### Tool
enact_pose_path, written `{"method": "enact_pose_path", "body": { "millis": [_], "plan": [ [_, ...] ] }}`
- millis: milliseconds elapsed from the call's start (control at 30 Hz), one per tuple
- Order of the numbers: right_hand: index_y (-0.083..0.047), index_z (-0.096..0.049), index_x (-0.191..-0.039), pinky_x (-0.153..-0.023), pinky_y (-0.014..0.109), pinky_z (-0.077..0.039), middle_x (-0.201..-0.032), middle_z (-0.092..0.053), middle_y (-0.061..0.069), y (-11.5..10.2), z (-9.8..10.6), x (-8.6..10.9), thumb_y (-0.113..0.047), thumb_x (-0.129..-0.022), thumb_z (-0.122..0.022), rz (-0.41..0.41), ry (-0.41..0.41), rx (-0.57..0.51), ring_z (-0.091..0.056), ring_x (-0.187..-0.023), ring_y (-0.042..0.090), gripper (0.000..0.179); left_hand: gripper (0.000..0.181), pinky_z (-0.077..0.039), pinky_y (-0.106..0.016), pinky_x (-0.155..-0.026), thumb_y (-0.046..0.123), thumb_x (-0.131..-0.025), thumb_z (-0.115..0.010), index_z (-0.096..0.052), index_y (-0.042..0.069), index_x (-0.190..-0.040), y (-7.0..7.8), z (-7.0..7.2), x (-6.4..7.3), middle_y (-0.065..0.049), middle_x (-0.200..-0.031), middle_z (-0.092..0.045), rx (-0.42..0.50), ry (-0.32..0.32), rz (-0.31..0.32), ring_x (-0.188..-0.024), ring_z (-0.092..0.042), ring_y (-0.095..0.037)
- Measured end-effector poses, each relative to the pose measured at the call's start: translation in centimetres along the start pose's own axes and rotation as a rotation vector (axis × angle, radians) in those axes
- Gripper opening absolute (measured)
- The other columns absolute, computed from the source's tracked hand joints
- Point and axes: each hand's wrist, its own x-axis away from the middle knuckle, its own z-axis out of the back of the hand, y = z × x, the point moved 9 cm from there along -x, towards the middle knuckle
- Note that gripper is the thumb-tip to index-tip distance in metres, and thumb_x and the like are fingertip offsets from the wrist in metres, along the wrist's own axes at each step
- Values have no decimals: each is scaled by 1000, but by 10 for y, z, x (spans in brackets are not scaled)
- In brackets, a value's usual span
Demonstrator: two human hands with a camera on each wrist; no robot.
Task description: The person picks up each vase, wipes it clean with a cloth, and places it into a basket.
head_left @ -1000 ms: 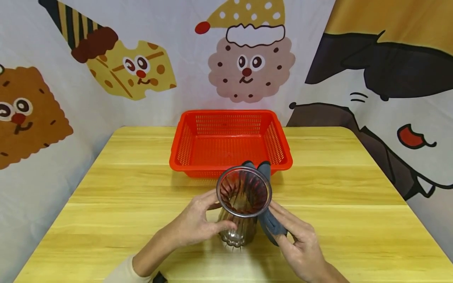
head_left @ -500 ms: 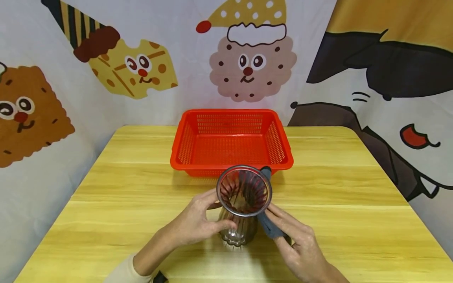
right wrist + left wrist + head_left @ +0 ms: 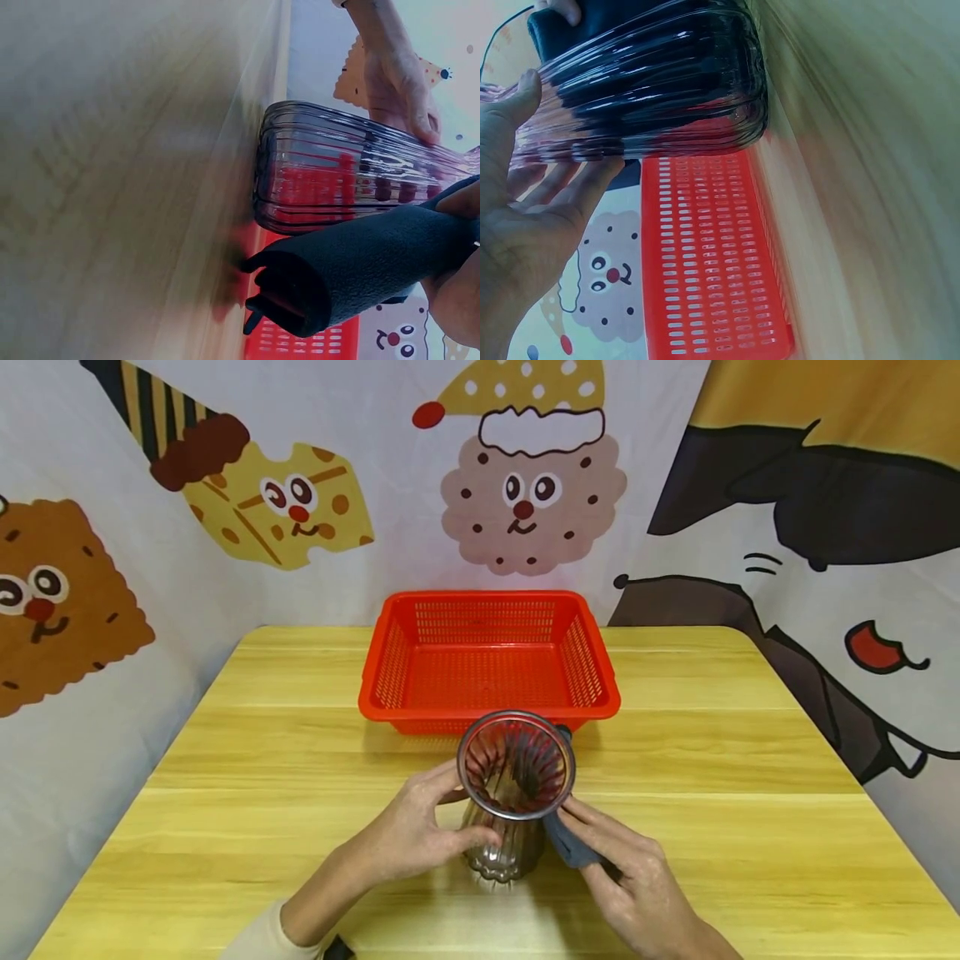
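Note:
A ribbed, smoky glass vase (image 3: 504, 853) with a flared rim stands upright on the table. My left hand (image 3: 420, 828) grips its left side, the thumb in front and the fingers reaching behind. My right hand (image 3: 636, 877) holds a folded dark grey cloth (image 3: 573, 843) against the vase's right side. In the right wrist view the cloth (image 3: 375, 259) hangs as a loose roll beside the glass, its end open toward the table. Much of the cloth lies behind the vase in the head view. Through the ribbed wall (image 3: 667, 75), the left wrist view shows the cloth's dark shape.
A red plastic basket (image 3: 483, 681) with slotted sides stands just behind the vase. The wooden tabletop (image 3: 720, 727) extends to both sides. Curtains (image 3: 405, 527) with cartoon prints surround the table at the back and sides. A small black object (image 3: 339, 948) shows by the left sleeve.
The cloth's upper ends, which stuck up behind the vase's rim, have sunk lower and mostly out of sight. My right hand has shifted slightly left; the left hand and vase stay put.

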Motion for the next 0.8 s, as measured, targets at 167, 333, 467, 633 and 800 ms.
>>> {"method": "enact_pose_path", "body": {
  "millis": [167, 333, 467, 633, 800],
  "plan": [
    [3, -65, -132, -104, 27, -46, -141, -57, 18, 3, 0, 2, 25, -78, -64, -70, -23, 47, -55, -129, 24, 58, 69, -55, -36, -96, 8, -78, -89, -59, 5, -139, 1, -1, 0, -5, -144, -57, 10, 6, -2, -130, -54, -26],
    [0, -69, -129, -103, 23, -46, -139, -60, 13, 7, 0, 4, 19, -80, -67, -131, -47, 133, -59, -124, 29, 53, 69, -55, -37, -96, 8, -77, -89, -59, 6, -139, 1, -1, 0, -4, -144, -57, 21, 9, 16, -131, -54, -25],
    [-2, -70, -127, -103, 20, -45, -138, -61, 12, 7, 0, 4, 18, -80, -69, -111, -50, 169, -61, -120, 33, 52, 69, -55, -37, -96, 9, -78, -89, -59, 5, -139, 1, -1, 1, -4, -144, -56, 23, 10, 19, -132, -53, -26],
    [-4, -72, -125, -104, 16, -42, -136, -63, 8, 8, 1, 2, 17, -78, -69, -115, -74, 214, -63, -117, 32, 52, 69, -56, -38, -96, 9, -79, -88, -57, 6, -141, 1, -1, 1, -3, -145, -55, 19, 14, 10, -133, -52, -27],
    [-6, -73, -123, -105, 15, -38, -134, -64, 4, 9, 1, -1, 16, -76, -67, -127, -109, 268, -65, -115, 30, 52, 69, -55, -38, -96, 10, -79, -89, -58, 7, -140, 0, -1, 0, -1, -145, -56, 24, 13, 21, -133, -52, -26]
  ]
}}
